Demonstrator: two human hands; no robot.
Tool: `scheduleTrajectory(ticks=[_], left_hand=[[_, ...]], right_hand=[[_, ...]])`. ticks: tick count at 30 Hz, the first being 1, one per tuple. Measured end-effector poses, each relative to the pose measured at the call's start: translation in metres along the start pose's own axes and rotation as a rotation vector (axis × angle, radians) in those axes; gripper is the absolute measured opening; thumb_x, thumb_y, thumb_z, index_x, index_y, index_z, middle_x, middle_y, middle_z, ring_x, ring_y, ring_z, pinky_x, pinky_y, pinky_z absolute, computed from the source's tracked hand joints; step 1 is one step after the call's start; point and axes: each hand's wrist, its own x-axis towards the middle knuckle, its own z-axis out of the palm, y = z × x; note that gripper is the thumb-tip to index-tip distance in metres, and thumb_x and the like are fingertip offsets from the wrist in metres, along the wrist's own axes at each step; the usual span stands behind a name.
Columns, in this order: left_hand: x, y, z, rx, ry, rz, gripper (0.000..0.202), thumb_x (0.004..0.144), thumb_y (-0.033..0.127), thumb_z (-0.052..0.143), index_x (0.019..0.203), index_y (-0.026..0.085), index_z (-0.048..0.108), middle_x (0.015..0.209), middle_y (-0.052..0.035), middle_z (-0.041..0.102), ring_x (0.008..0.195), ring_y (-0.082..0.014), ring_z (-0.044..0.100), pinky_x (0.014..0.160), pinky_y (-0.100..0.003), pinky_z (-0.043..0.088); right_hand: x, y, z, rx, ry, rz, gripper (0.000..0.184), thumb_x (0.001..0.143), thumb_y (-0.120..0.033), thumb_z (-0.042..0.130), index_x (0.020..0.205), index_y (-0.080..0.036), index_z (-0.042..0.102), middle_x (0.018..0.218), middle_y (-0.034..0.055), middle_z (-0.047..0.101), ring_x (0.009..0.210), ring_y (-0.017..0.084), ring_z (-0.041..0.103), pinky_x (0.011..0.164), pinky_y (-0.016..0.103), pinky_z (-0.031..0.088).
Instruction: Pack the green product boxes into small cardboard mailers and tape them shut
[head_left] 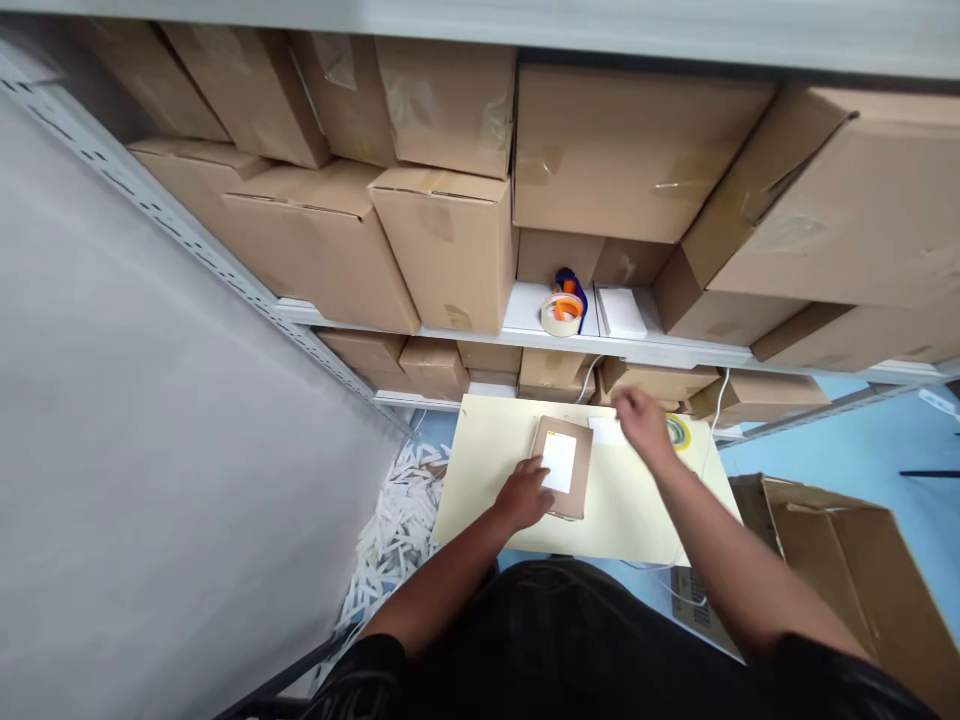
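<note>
A small flat cardboard box lies on the pale yellow table, with a white label on its top. My left hand rests on the box's left side, fingers spread and touching the label's lower edge. Above the table to the right of the box, my right hand is raised with its fingers curled together. Whether anything is pinched in it cannot be made out. Beneath and beside that hand are some white paper and a yellow-green roll of tape, both partly covered.
Shelves stacked with cardboard boxes rise behind the table. One shelf holds a tape dispenser and a white stack of paper. Paper strips cover the floor at left. A large open carton stands at right.
</note>
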Motion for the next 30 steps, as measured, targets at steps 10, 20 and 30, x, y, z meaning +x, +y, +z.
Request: scheduleTrajectory(ticks=[10,20,30], left_hand=[[0.080,-0.027,-0.026,-0.089,-0.010,-0.162,0.069,0.093,0.031,0.056,0.157,0.013,0.038,0.168,-0.0162,0.029,0.155,-0.0313,0.029,0.127,-0.044,0.027],[0.097,-0.022,-0.028,0.004,0.005,-0.241,0.056,0.088,0.022,0.057,0.144,0.018,0.049,0.149,-0.0158,0.047,0.133,-0.0303,0.054,0.110,-0.040,0.044],[0.016,-0.013,-0.013,-0.142,0.013,-0.473,0.023,0.094,0.043,0.055,0.094,0.021,0.061,0.101,-0.0091,0.068,0.095,-0.0251,0.066,0.083,-0.035,0.048]], right_hand=[[-0.202,0.140,0.106,0.830,-0.607,1.105,0.059,0.095,-0.069,0.045,0.116,-0.016,0.059,0.109,0.0188,0.072,0.078,0.024,0.073,0.072,0.038,0.056],[-0.154,0.134,0.103,0.643,-0.243,0.926,0.048,0.093,-0.065,0.048,0.094,-0.019,0.063,0.100,0.0155,0.074,0.081,0.025,0.075,0.070,0.036,0.059],[-0.070,0.164,0.065,0.069,-0.237,0.572,0.060,0.092,-0.072,0.037,0.082,-0.021,0.067,0.098,0.0177,0.075,0.094,0.033,0.069,0.081,0.043,0.051]])
